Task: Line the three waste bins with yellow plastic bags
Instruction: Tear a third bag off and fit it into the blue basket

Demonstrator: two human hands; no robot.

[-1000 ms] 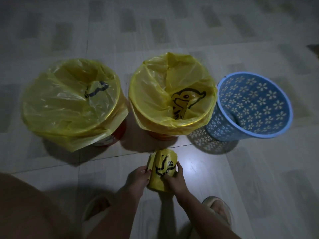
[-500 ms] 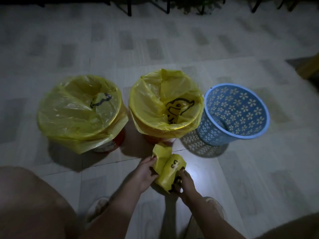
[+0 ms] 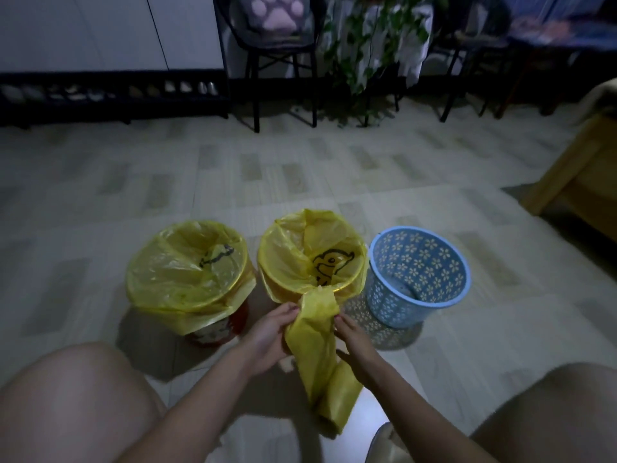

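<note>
Three bins stand in a row on the tiled floor. The left bin (image 3: 213, 332) and the middle bin (image 3: 337, 289) each carry a yellow bag folded over the rim. The blue flower-patterned bin (image 3: 419, 279) on the right has no bag in it. In front of the middle bin I hold a yellow bag roll (image 3: 320, 349), partly unrolled, its rolled end hanging low. My left hand (image 3: 270, 335) grips its left side near the top. My right hand (image 3: 354, 342) holds its right side.
A black chair (image 3: 277, 55) with a paw cushion and a trailing green plant (image 3: 367, 58) stand at the far wall beside a low dark shoe rack (image 3: 110, 95). A wooden furniture corner (image 3: 577, 182) juts in at the right. My knees frame the bottom of the view.
The roll has been unrolled: a long strip of yellow bag now hangs between my hands. My head has lifted, so the bins look farther away and the far wall shows.
</note>
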